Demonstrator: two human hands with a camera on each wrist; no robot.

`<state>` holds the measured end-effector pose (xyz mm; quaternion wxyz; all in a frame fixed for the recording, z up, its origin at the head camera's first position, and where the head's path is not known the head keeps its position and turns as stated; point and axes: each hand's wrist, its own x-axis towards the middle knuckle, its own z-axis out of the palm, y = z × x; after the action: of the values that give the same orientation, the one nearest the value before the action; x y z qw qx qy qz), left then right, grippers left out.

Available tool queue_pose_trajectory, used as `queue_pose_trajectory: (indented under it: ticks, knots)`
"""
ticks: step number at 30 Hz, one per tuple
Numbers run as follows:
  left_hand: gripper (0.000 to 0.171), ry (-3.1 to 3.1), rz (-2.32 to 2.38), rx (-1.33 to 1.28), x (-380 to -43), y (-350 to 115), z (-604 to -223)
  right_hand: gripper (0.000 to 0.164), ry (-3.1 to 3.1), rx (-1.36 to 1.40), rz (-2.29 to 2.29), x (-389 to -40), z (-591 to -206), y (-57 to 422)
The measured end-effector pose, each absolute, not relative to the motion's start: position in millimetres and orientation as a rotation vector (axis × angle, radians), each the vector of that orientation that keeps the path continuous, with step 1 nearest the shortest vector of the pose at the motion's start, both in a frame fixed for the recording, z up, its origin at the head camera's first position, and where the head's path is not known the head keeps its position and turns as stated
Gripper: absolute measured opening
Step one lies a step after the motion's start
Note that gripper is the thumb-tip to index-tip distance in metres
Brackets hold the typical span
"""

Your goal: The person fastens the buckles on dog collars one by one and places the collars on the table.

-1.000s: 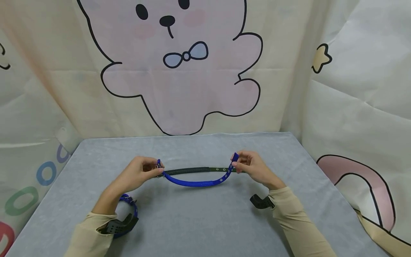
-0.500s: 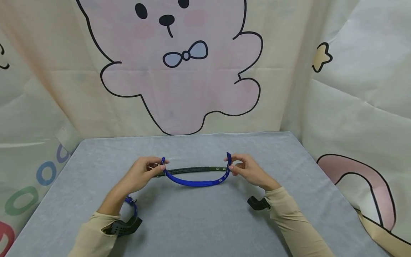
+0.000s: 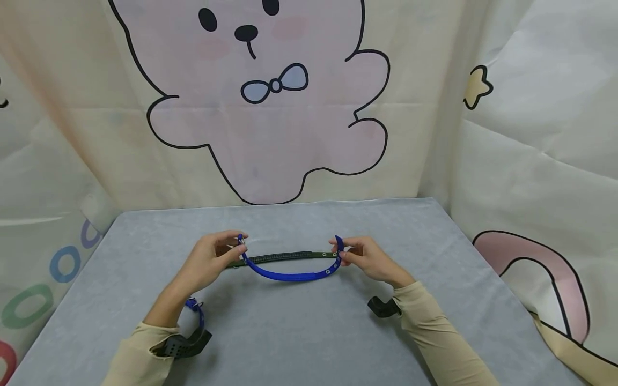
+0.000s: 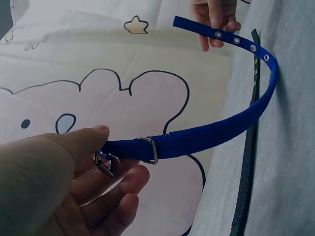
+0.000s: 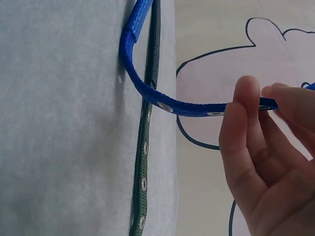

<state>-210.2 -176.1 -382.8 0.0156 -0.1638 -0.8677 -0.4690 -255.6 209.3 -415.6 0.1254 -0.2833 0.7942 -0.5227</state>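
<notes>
A blue collar (image 3: pixel 294 276) with a metal buckle and eyelets hangs in a curve between both hands. My left hand (image 3: pixel 207 260) pinches its buckle end; the buckle (image 4: pixel 104 164) and a metal ring (image 4: pixel 148 150) show in the left wrist view. The eyelet end is pinched between thumb and fingers of my right hand (image 3: pixel 369 259), the tip sticking up past them. Behind the blue collar, a dark green collar (image 3: pixel 285 257) lies stretched out on the table. Its row of eyelets shows in the right wrist view, where the green strap (image 5: pixel 142 162) runs beneath the blue one.
Another blue collar (image 3: pixel 195 305) lies on the grey table (image 3: pixel 289 343), partly hidden behind the left wrist. Black bands (image 3: pixel 185 343) sit at both wrists. Printed curtains (image 3: pixel 289 134) stand behind the table and at both sides.
My right hand has moved left, closer to the left hand, so the blue collar curves more deeply. Both hands still hold its ends. The green collar stays on the table.
</notes>
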Motion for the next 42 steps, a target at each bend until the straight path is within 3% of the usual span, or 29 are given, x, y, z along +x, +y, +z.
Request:
queue_pose_trajectory:
  ticks: [5, 19, 30, 42]
  knots:
    - [0.033, -2.71, -1.429, -0.525, -210, -178, -384, 0.039, 2.266, -0.821, -1.533, -254, -417, 208]
    - [0.031, -2.76, -1.201, -0.479, -207, -177, -383, 0.037, 2.435, -0.84, -1.348, -251, -419, 201]
    - [0.027, -2.734, -1.287, -0.457, -208, -172, -381, 0.041, 2.424, -0.797, -1.421, -248, -417, 194]
    - [0.026, -2.681, -1.28, -0.463, -209, -163, -389, 0.029, 2.381, -0.817, -1.511, -240, -419, 181]
